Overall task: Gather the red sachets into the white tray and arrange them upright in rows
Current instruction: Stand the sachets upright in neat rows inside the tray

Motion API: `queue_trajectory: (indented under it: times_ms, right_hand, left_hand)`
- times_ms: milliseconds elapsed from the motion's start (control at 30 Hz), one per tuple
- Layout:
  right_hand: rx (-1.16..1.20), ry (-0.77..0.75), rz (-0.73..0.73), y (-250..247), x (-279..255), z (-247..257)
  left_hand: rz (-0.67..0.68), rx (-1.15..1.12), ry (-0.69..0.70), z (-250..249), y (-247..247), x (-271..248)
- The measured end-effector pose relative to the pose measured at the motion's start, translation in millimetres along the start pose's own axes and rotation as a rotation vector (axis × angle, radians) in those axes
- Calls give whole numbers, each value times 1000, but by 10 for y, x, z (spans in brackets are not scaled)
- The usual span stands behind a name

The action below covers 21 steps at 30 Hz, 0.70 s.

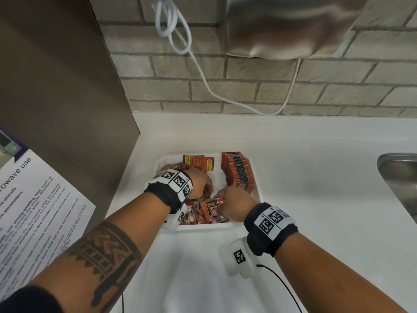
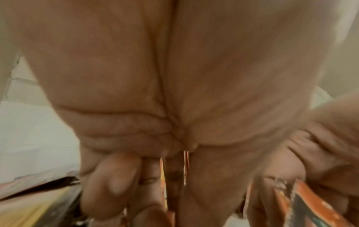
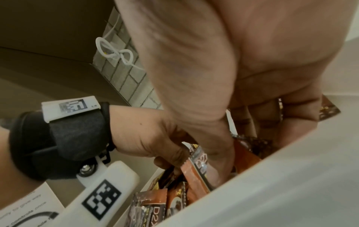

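A white tray (image 1: 203, 227) sits on the white counter. Along its right side stands an upright row of red sachets (image 1: 237, 171). More sachets lie loose in a pile (image 1: 198, 214) at its near left, and a few lie flat at the far side (image 1: 198, 162). My left hand (image 1: 207, 188) reaches into the pile with fingers curled; thin sachet edges (image 2: 186, 161) show between its fingers. My right hand (image 1: 222, 198) grips a small bunch of sachets (image 1: 212, 205) just above the pile, thumb pressed on one sachet (image 3: 196, 165). The two hands nearly touch.
A steel sink (image 1: 397, 177) lies at the right edge. A brown panel (image 1: 56, 86) with a printed microwave notice (image 1: 33, 211) stands to the left. Over the brick wall hang a white cable (image 1: 203, 75) and a metal dispenser (image 1: 293, 26).
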State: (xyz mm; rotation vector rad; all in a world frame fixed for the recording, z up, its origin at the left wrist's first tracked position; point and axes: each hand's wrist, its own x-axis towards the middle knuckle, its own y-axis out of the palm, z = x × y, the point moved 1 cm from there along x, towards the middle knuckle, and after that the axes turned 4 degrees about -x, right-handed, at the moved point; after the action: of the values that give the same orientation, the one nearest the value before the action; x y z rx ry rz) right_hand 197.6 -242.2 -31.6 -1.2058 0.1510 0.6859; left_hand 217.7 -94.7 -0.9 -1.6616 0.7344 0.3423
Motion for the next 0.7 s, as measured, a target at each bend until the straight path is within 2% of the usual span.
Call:
queue_trajectory:
  times_ms: [267,433,567,700]
  right_hand:
    - [46,9,57,-3,29,53]
    - [184,6,76,-25,45,70]
    - [283,-28,33,-35,56,57]
    - [393,-73,-29,-27,36,42]
  left_hand:
    - [16,-2,17,-6,8,10]
    - [-13,-52,22,15,-18,-26]
    - [-34,-105,9,60,-71,-43]
    - [-121,-292,-17,135,-102,-47]
